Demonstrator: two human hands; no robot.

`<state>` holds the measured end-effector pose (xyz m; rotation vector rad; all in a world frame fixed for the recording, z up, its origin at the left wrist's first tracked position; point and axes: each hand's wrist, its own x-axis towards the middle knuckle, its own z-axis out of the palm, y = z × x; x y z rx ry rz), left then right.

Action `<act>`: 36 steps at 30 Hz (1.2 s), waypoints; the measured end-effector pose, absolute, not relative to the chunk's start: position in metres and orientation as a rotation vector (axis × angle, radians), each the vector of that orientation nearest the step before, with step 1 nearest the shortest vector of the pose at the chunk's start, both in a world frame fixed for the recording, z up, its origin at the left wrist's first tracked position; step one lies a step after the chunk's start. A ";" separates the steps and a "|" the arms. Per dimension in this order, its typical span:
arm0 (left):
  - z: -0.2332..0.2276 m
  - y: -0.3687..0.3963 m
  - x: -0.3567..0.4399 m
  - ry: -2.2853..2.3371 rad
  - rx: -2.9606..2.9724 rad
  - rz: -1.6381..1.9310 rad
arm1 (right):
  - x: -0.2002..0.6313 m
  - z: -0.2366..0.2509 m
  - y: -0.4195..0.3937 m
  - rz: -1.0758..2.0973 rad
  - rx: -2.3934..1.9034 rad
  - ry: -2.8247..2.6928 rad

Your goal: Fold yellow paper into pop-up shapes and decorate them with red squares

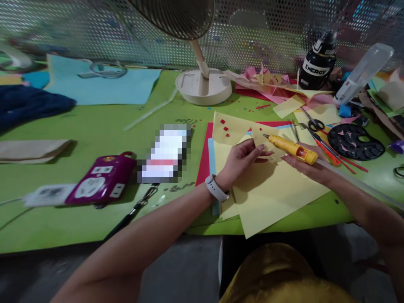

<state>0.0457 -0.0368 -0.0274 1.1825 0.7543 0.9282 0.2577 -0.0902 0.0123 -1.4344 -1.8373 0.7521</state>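
My right hand (311, 166) is closed around a yellow hot glue gun (292, 149), its nozzle pointing left, and a translucent glue stick (356, 181) runs out of its back. Close to the nozzle, my left hand (243, 160) has its fingers pinched on a piece of yellow paper (257, 135), whose lower part they hide. Beneath both hands lie overlapping yellow sheets (271, 202). A red sheet (203, 168) and a light blue sheet (212, 158) stick out under them. Several small red paper squares (225, 129) rest on the upper yellow sheet.
Scissors (315, 124) and a black palette (356, 142) lie to the right. Behind are paper scraps (268, 82), a black bottle (317, 63) and a fan base (203, 88). A blurred-out phone (166, 153) and a purple power bank-like device (104, 176) sit left.
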 end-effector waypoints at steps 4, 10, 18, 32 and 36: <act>-0.030 -0.036 0.045 0.732 1.198 0.922 | 0.259 0.008 -0.092 0.790 -1.488 -1.773; -0.032 -0.035 0.045 0.728 1.201 0.916 | 0.258 0.010 -0.093 0.799 -1.504 -1.752; -0.030 -0.037 0.044 0.758 1.209 0.906 | 0.258 0.011 -0.093 0.817 -1.522 -1.745; -0.029 -0.037 0.045 0.738 1.220 0.899 | 0.255 0.016 -0.095 0.844 -1.564 -1.709; -0.028 -0.038 0.044 0.726 1.224 0.899 | 0.256 0.015 -0.094 0.816 -1.564 -1.747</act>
